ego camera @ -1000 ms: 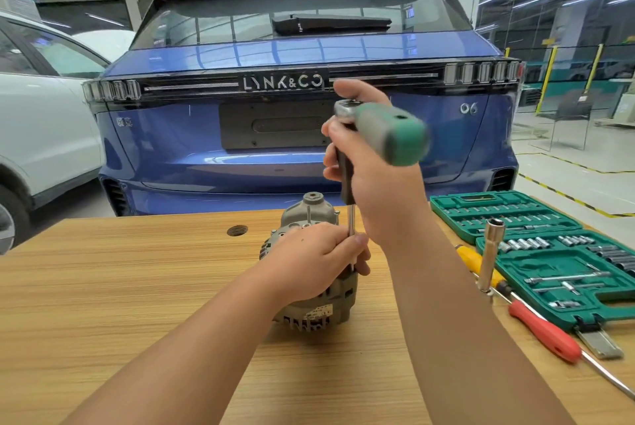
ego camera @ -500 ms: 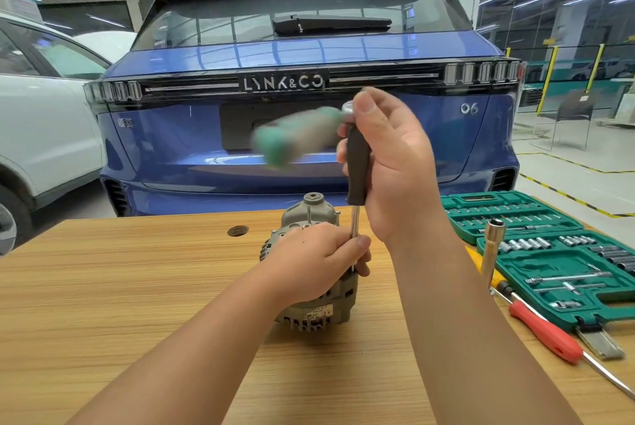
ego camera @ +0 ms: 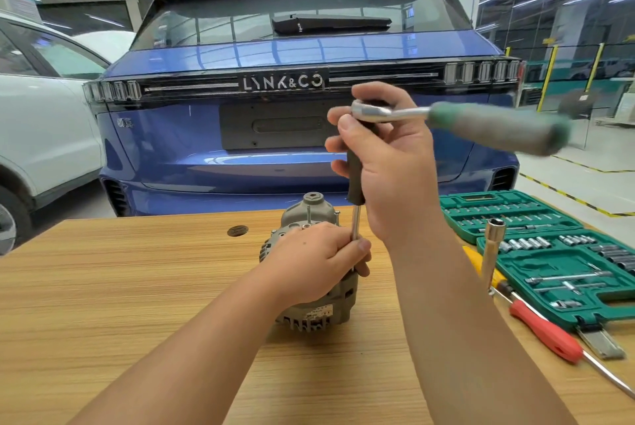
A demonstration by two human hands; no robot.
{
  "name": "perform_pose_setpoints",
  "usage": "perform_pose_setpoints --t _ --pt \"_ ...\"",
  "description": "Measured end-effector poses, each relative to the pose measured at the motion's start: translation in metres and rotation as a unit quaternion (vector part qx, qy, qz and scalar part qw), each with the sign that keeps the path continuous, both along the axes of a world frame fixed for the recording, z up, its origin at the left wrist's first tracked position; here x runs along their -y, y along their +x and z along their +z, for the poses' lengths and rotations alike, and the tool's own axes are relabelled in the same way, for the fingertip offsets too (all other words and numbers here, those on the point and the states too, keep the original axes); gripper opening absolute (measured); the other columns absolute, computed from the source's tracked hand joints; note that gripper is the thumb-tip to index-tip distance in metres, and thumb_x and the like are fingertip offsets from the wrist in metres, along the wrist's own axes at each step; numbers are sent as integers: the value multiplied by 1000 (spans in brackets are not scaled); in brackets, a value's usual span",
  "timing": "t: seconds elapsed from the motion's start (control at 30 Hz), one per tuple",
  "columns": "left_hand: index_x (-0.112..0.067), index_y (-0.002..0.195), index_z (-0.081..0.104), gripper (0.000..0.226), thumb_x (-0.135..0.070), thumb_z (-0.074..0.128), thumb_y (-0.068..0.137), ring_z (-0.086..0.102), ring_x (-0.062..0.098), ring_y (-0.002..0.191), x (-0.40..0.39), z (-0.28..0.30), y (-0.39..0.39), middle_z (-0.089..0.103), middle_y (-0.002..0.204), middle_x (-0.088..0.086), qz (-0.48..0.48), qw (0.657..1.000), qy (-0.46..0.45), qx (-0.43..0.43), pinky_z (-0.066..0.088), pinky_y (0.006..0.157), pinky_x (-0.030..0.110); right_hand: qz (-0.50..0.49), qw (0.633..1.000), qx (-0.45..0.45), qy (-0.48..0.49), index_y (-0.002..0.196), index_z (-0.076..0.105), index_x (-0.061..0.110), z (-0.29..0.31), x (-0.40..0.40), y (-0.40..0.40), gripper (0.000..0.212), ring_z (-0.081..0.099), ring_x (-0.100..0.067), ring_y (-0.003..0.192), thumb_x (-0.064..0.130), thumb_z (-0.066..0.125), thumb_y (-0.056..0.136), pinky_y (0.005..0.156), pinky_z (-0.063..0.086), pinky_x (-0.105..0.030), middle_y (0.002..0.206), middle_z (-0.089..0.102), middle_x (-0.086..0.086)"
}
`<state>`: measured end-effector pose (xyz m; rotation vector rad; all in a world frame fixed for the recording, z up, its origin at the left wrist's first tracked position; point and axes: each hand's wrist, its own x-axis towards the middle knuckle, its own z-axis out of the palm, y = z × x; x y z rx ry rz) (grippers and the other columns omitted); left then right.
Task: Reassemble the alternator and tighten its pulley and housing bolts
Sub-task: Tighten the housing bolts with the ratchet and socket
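Head view, change: ratchet handle (ego camera: 494, 127) has swung from the left side half a second ago round to the right, blurred, so a housing bolt is likely being spun down.
Right hand (ego camera: 395, 163): curled round the black extension grip (ego camera: 355, 180).
Left hand (ego camera: 316, 259): pinches the shaft (ego camera: 356, 223) and steadies the alternator (ego camera: 318, 313), mid-table (ego camera: 120, 287).
Hidden: socket and bolt, behind the left hand.

We see a blue car (ego camera: 309, 156) parked tail-on just behind the wooden tabletop (ego camera: 120, 287), a white car (ego camera: 41, 122) to its left. Right of the blue car, yellow posts (ego camera: 546, 81) stand on the workshop floor (ego camera: 584, 163), which carries yellow-and-black striped lines.
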<state>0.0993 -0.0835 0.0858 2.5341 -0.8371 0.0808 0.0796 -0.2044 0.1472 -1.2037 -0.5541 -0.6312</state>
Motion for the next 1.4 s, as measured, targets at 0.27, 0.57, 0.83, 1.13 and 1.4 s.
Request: perform_pose_setpoints --t 0.27,0.57,0.83,1.13,1.4 --pt "-48 82 61 36 -50 36 108 52 -22 94 -1 -1 0 68 85 -35 3 1000 -15 -11 37 76 15 155 988 -2 21 119 59 18 6 5 -1 41 52 -24 65 21 47 79 62 39 -36 85 64 -8" --pt "-47 79 59 37 -50 36 108 50 -21 95 0 0 -1 65 84 -38 0 1000 4 5 37 79 17 0 997 -61 56 129 53 10 7 5 -7 50 59 -7 68 31 74 89 65 49 -23 75 68 11" --pt "-47 81 60 36 -48 37 108 47 -22 99 0 0 3 60 82 -47 -1 1000 6 11 35 77 14 173 976 -112 77 113 59 22 10 11 -9 17 65 -14 81 12 59 99 67 44 -28 100 74 -2" --pt "-44 92 64 38 -53 32 108 54 -20 91 -1 -1 1 65 83 -41 2 999 -25 -33 38 77 17 35 999 -1 -21 107 62 26 1 -6 -6 28 55 -16 69 0 57 97 58 46 -29 88 59 -6" --pt "-44 85 63 41 -54 31 109 51 -21 96 -1 -1 0 69 93 -38 11 999 -23 -28 36 77 14 244 964 7 106 121 62 6 1 6 -5 49 55 -28 80 27 44 81 70 46 -34 101 62 -24"
